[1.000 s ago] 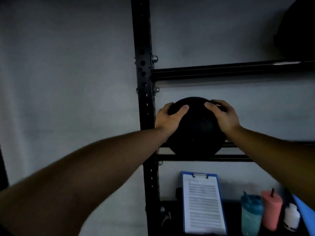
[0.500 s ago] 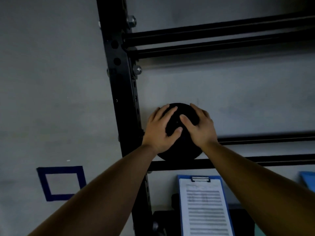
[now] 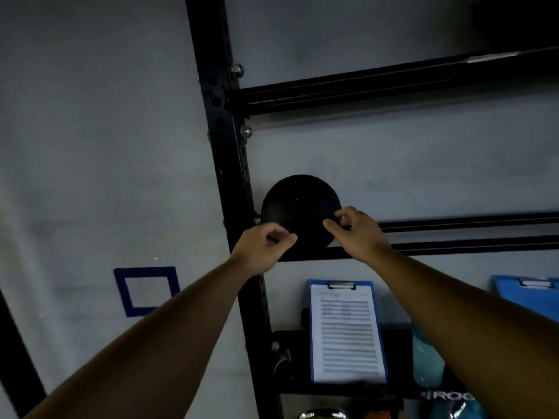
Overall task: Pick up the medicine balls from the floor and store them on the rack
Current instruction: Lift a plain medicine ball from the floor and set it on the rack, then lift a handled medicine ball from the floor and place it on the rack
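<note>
A black medicine ball [image 3: 298, 207] rests on the two middle rails [image 3: 453, 247] of the black rack, tucked against the rack's upright [image 3: 217, 116]. My left hand [image 3: 263, 246] hovers just in front of the ball's lower left, fingers loosely curled, holding nothing. My right hand [image 3: 360, 234] is at the ball's lower right, fingers bent and apart; its fingertips are at the ball's edge without gripping it. Both forearms reach up from the bottom of the view.
A higher pair of rails [image 3: 393, 86] crosses above, with a dark shape [image 3: 514, 22] at the top right. Below stand a blue clipboard [image 3: 346, 334], a second clipboard [image 3: 529, 294] and a teal bottle [image 3: 426, 364]. A blue tape square [image 3: 146, 290] marks the grey wall at left.
Both hands have come off the ball and drawn back toward me. The ball stays on the rails against the upright. The view has shifted slightly.
</note>
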Tool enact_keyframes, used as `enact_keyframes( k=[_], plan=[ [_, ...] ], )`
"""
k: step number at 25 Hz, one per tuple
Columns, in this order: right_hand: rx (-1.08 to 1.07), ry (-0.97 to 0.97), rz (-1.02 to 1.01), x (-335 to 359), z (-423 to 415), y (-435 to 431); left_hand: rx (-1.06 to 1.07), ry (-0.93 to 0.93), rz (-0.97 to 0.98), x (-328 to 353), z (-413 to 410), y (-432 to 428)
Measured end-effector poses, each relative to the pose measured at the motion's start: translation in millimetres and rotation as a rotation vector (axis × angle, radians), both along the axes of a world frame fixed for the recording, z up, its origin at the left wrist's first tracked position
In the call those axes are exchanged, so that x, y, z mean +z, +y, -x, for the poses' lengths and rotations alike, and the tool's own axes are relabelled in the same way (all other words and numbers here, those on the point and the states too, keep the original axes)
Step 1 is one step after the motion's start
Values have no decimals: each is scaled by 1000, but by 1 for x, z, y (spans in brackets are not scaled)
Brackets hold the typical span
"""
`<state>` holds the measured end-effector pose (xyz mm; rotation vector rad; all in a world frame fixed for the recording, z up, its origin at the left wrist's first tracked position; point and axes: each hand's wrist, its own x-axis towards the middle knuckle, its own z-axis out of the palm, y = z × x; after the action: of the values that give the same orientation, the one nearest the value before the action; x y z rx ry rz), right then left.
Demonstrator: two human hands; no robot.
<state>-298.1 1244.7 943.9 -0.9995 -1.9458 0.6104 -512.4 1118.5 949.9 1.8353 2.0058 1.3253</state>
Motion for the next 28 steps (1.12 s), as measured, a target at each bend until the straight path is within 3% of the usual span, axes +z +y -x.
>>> enact_keyframes(
  k=[8,14,28],
  plan=[
    [-49,-8,39,1,-101,-101,-47,28,32,-4,-82,-103],
    [-214,45,102,-15,-177,-204,-197,-2,98,-20,-138,-160],
    [-629,31,438,-205,-257,-492,-595,-15,378,-183,-226,-334]
  ],
)
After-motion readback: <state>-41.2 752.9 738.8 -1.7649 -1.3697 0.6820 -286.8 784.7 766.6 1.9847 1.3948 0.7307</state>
